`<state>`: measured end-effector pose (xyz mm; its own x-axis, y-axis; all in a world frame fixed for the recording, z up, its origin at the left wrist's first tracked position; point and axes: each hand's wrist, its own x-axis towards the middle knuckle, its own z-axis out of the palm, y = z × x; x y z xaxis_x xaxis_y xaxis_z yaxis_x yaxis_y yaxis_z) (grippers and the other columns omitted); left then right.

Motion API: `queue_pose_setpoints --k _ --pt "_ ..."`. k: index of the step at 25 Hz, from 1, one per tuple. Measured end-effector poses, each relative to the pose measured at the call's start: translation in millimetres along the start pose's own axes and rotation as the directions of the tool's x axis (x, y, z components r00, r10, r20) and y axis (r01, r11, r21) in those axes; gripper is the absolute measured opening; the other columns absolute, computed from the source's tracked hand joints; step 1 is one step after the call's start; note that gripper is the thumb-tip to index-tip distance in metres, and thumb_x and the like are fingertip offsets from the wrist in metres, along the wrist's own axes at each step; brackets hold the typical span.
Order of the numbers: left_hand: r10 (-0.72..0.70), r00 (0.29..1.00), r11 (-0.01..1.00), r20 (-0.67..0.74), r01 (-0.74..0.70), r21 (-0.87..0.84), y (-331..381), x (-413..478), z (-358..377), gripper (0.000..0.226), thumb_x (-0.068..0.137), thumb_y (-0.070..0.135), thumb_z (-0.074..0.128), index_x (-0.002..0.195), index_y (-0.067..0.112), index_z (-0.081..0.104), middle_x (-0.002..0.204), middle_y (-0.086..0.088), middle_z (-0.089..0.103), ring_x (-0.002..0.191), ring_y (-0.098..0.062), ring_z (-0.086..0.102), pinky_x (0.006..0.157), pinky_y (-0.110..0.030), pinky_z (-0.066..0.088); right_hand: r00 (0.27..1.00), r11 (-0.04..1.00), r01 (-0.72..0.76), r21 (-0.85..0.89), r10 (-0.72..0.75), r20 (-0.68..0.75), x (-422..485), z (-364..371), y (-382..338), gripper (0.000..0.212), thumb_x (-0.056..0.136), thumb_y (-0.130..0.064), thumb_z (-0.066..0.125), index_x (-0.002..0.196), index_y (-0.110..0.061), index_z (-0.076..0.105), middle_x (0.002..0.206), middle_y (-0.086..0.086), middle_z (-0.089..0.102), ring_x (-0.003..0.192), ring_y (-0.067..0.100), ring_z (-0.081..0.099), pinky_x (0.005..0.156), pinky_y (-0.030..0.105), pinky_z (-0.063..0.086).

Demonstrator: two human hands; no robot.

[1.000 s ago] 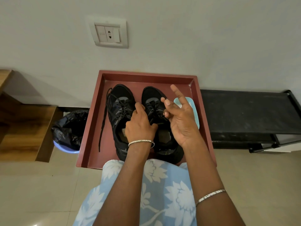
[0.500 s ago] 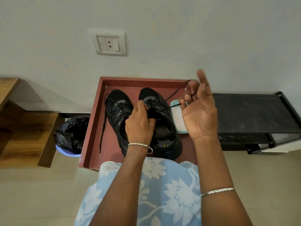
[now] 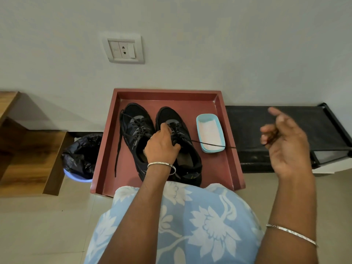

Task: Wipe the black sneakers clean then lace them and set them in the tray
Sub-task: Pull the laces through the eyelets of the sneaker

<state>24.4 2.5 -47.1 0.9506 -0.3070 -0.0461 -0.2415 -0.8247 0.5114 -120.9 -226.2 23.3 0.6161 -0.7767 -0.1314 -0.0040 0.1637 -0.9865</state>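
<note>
Both black sneakers [image 3: 168, 116] stand side by side, toes toward the wall, in the red tray [image 3: 165, 91]. The left hand [image 3: 162, 147] grips the lacing of the sneaker nearer a pale blue dish [image 3: 210, 133], fingers curled. Its lace [image 3: 209, 143] runs taut across the dish to the right hand [image 3: 285, 147], which pinches it above a black rack [image 3: 253, 121].

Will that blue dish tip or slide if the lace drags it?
Likelier to slide than tip: the dish is shallow and flat on the tray. It looks like thin plastic, so probably light. The taut lace crosses its near end.
</note>
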Motion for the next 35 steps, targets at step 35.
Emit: queue_pose_setpoints --k 35 --pt "-0.151 0.976 0.987 0.155 0.158 -0.028 -8.4 3.7 -0.1 0.052 0.081 0.034 0.078 0.119 0.014 0.047 0.109 -0.015 0.066 0.103 -0.041 0.063 0.085 -0.047 0.050 0.876 0.433 0.403 -0.806 0.073 0.477 9.7 166.6 90.7 0.011 0.096 -0.011 0.062 0.094 -0.022 0.065 0.100 0.001 0.064 0.087 0.019 0.062 0.073 0.028 0.047"
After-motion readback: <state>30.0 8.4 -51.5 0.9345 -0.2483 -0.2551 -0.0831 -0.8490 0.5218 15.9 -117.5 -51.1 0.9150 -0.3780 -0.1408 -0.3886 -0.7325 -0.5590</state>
